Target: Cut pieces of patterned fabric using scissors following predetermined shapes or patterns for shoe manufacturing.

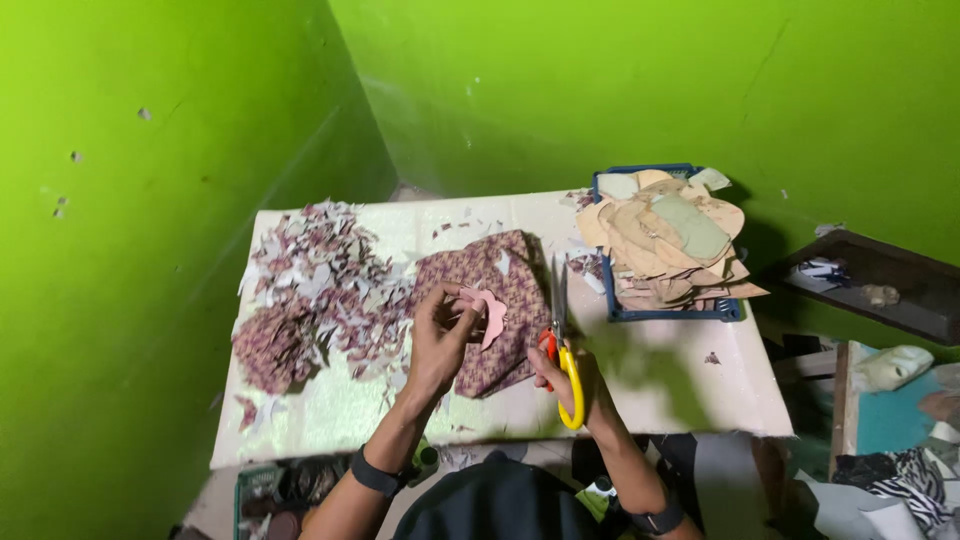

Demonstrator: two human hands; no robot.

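Observation:
My left hand (pixel 438 335) pinches a small pink cut-out shape (pixel 489 312) over a folded piece of patterned purple-brown fabric (pixel 500 275) on the white board (pixel 660 385). In my right hand (pixel 568 372) I grip scissors (pixel 562 335) with yellow and orange handles. Their blades point away from me, lying just right of the pink shape, and look nearly closed. Both wrists wear dark bands.
A heap of patterned fabric scraps (pixel 315 295) covers the board's left part. At the back right sits a blue tray (pixel 735 310) stacked with tan cut shapes (pixel 665 240). Green walls enclose the left and back. A dark shelf (pixel 880 285) and clutter stand to the right.

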